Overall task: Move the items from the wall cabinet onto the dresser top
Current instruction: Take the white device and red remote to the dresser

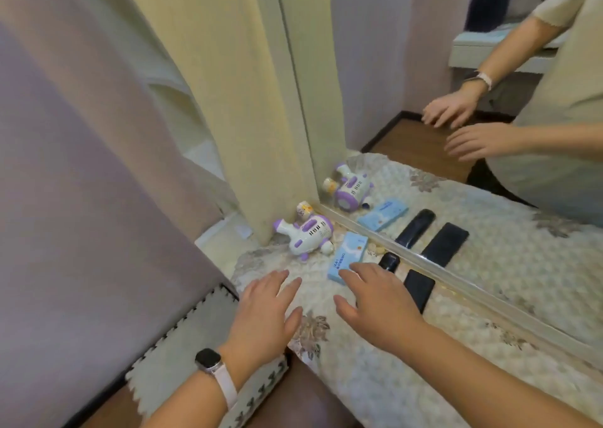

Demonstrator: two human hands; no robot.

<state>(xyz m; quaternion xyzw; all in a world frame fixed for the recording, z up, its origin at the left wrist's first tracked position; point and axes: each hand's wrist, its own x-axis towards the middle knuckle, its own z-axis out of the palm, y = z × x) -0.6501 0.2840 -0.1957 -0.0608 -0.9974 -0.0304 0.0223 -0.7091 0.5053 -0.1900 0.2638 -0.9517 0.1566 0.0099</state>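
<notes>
A white and purple toy plane (308,233) lies at the far left of the dresser top (375,378), which is covered by a floral quilted cloth. To the plane's right are a light blue box (347,258), a black remote (389,261) and a black phone (419,289), lined up along the mirror. My left hand (266,313) hovers open over the cloth, fingers spread, holding nothing. My right hand (380,300) is open too; its fingertips reach the near end of the blue box and cover part of the remote.
A large mirror (456,101) stands along the back of the dresser and reflects the items and both hands. A cream curtain (235,101) hangs at the mirror's left edge. A mauve panel (81,166) fills the left side. A foam mat (182,339) lies below.
</notes>
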